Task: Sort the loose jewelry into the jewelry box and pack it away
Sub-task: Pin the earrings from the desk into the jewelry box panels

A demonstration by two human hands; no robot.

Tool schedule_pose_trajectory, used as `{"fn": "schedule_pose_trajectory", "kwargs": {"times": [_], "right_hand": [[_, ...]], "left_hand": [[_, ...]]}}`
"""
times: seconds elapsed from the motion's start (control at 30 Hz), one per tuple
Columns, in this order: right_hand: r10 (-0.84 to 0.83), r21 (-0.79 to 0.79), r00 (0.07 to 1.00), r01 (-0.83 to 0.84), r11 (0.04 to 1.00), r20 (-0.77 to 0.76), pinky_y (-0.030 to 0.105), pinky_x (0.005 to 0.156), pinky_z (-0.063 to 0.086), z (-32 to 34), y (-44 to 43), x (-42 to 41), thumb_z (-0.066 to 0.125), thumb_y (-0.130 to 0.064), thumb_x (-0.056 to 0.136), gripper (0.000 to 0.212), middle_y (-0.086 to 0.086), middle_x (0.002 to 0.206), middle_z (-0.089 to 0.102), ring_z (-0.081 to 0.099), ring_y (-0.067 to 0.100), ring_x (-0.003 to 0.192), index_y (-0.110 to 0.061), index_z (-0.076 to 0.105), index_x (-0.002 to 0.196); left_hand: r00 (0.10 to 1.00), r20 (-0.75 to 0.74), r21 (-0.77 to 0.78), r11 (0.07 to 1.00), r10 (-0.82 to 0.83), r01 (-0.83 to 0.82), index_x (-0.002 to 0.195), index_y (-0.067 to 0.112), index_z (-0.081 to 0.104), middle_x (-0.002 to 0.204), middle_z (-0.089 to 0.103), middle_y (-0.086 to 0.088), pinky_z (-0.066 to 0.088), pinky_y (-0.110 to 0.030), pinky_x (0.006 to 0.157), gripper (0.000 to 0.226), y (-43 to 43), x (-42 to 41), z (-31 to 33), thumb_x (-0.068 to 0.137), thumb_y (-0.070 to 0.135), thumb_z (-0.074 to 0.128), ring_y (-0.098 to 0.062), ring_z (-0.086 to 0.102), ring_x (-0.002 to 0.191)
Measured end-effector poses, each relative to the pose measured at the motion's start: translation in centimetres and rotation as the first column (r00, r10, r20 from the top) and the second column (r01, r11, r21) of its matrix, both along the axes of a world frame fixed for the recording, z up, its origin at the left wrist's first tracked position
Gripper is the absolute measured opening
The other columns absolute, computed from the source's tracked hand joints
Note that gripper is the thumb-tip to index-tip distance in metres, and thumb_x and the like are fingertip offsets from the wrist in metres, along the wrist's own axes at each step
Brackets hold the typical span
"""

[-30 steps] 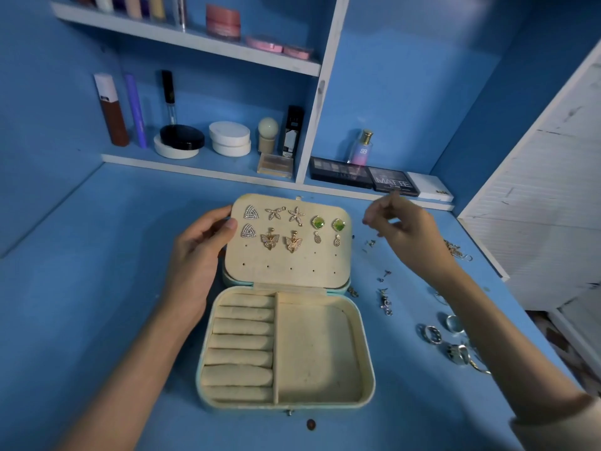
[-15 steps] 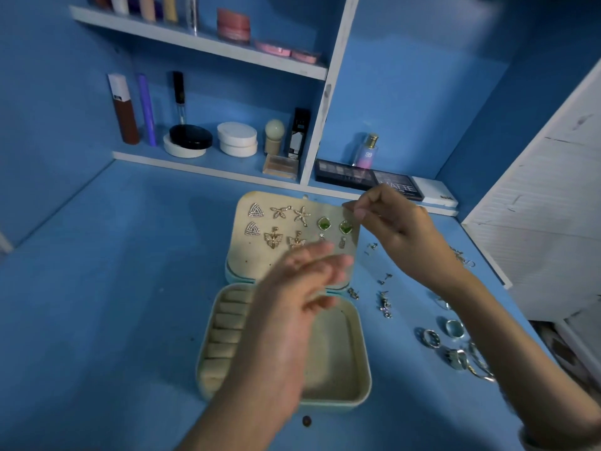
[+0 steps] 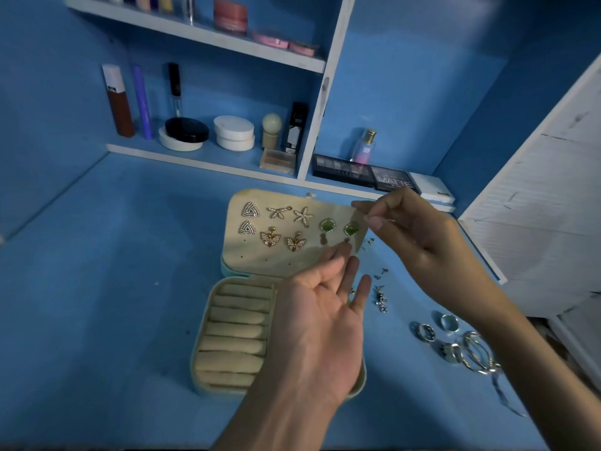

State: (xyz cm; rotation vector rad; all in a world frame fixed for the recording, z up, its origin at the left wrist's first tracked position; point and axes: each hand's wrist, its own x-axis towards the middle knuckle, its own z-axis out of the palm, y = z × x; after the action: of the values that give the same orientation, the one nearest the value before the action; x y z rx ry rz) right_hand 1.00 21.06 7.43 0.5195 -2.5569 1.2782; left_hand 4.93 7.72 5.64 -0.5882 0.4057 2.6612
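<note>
Head view: the left hand (image 3: pixel 320 323) has left the edge of the lid panel (image 3: pixel 260 260), where it was one second ago, and now hovers palm up over the jewelry box (image 3: pixel 199 362), fingers straight and relaxed, holding nothing. The right hand (image 3: pixel 419 236) has come from the air to the upper right corner of that panel; thumb and forefinger are pinched on a small item (too small to name, probably a stud). I judge that one more earring is about to be pinned, so sorting is not finished. The panel carries ten earrings (image 3: pixel 270 238) in two rows, the lowest holes free. In the base the ring rolls (image 3: pixel 234 336) hold no ring; the compartment beside them is mostly hidden by the left hand. Loose rings (image 3: pixel 450 348) and studs (image 3: pixel 380 296) lie on the table (image 3: pixel 113 288), right of the box
</note>
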Motion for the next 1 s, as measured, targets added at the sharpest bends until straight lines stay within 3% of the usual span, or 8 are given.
{"fn": "schedule_pose_trajectory", "kwargs": {"times": [0.3, 0.47, 0.53, 0.6, 0.73, 0.83, 0.9, 1.0], "right_hand": [[0.035, -0.138, 0.993, -0.019, 0.990, 0.115, 0.031, 0.096, 0.046, 1.3, 0.3, 4.0, 0.054, -0.026, 0.086, 0.010, -0.004, 0.096, 0.073, 0.065, 0.011, 0.103, -0.016, 0.053, 0.087], [0.067, -0.069, 0.984, -0.056, 0.996, 0.168, 0.056, 0.077, 0.048, 1.5, 0.2, 5.6, 0.056, -0.044, 0.084, 0.018, -0.006, 0.092, 0.074, 0.062, 0.045, 0.080, -0.026, 0.055, 0.087], [0.100, -0.048, 0.978, -0.093, 0.994, 0.185, 0.049, 0.084, 0.046, 1.7, 0.2, 5.6, 0.056, -0.045, 0.082, 0.020, -0.004, 0.089, 0.074, 0.066, 0.032, 0.086, -0.025, 0.057, 0.088], [0.127, -0.065, 0.969, -0.116, 0.991, 0.211, 0.046, 0.080, 0.049, 1.9, 0.2, 5.3, 0.059, -0.040, 0.083, 0.017, 0.000, 0.086, 0.074, 0.066, 0.033, 0.082, -0.023, 0.058, 0.086], [0.108, -0.157, 0.965, -0.071, 0.985, 0.241, 0.024, 0.075, 0.050, 1.6, 0.9, 3.2, 0.058, -0.018, 0.082, 0.012, 0.010, 0.080, 0.072, 0.066, 0.020, 0.077, -0.007, 0.060, 0.085], [0.108, -0.046, 0.932, -0.098, 0.994, 0.345, 0.032, 0.077, 0.051, 0.6, 1.3, 1.4, 0.063, -0.009, 0.086, 0.002, 0.010, 0.082, 0.071, 0.064, 0.025, 0.081, -0.007, 0.064, 0.086], [0.139, 0.010, 0.899, -0.158, 0.987, 0.415, 0.033, 0.077, 0.050, 0.2, 1.4, 0.8, 0.066, -0.014, 0.085, 0.003, 0.007, 0.084, 0.070, 0.064, 0.023, 0.082, -0.011, 0.067, 0.086], [0.168, 0.046, 0.872, -0.212, 0.976, 0.460, 0.039, 0.081, 0.049, -0.1, 1.3, 0.5, 0.066, -0.016, 0.085, 0.005, 0.004, 0.084, 0.070, 0.063, 0.023, 0.083, -0.013, 0.069, 0.085]], "left_hand": [[0.999, -0.015, -0.047, 0.998, 0.039, -0.040, 0.098, 0.013, 0.065, 0.113, 0.070, -0.010, 0.040, -0.039, 0.104, 0.040, -0.4, 2.8, 0.0, 0.058, 0.008, 0.063, -0.020, 0.062, 0.112], [1.000, 0.013, -0.140, 0.990, 0.019, -0.017, 0.094, 0.012, 0.069, 0.099, 0.074, -0.004, 0.044, -0.033, 0.092, 0.050, -0.4, 4.2, 0.0, 0.045, 0.023, 0.071, -0.017, 0.063, 0.106], [1.000, 0.023, -0.194, 0.981, 0.021, -0.016, 0.095, 0.014, 0.069, 0.098, 0.075, -0.003, 0.045, -0.030, 0.088, 0.049, -0.3, 4.4, -0.3, 0.048, 0.029, 0.070, -0.015, 0.063, 0.105], [1.000, 0.016, -0.220, 0.975, 0.026, -0.022, 0.094, 0.016, 0.068, 0.099, 0.075, -0.002, 0.044, -0.027, 0.086, 0.044, -0.2, 4.4, -0.7, 0.054, 0.033, 0.066, -0.013, 0.062, 0.104], [0.998, 0.017, -0.224, 0.973, 0.061, -0.055, 0.098, 0.020, 0.067, 0.104, 0.073, -0.003, 0.045, -0.025, 0.080, 0.042, 0.1, 4.6, -1.5, 0.059, 0.034, 0.062, -0.009, 0.063, 0.097], [0.997, 0.029, -0.196, 0.978, 0.077, -0.070, 0.098, 0.021, 0.069, 0.103, 0.074, -0.006, 0.045, -0.026, 0.080, 0.040, 0.1, 4.7, -2.0, 0.060, 0.030, 0.063, -0.010, 0.065, 0.095], [0.998, 0.012, -0.162, 0.985, 0.061, -0.058, 0.097, 0.020, 0.073, 0.103, 0.074, -0.006, 0.045, -0.027, 0.079, 0.041, 0.1, 4.9, -2.4, 0.056, 0.026, 0.073, -0.011, 0.068, 0.093], [0.998, 0.008, -0.151, 0.987, 0.057, -0.055, 0.100, 0.020, 0.073, 0.103, 0.074, -0.005, 0.044, -0.028, 0.078, 0.058, 0.1, 5.1, -2.8, 0.044, 0.031, 0.077, -0.010, 0.070, 0.091]]}}
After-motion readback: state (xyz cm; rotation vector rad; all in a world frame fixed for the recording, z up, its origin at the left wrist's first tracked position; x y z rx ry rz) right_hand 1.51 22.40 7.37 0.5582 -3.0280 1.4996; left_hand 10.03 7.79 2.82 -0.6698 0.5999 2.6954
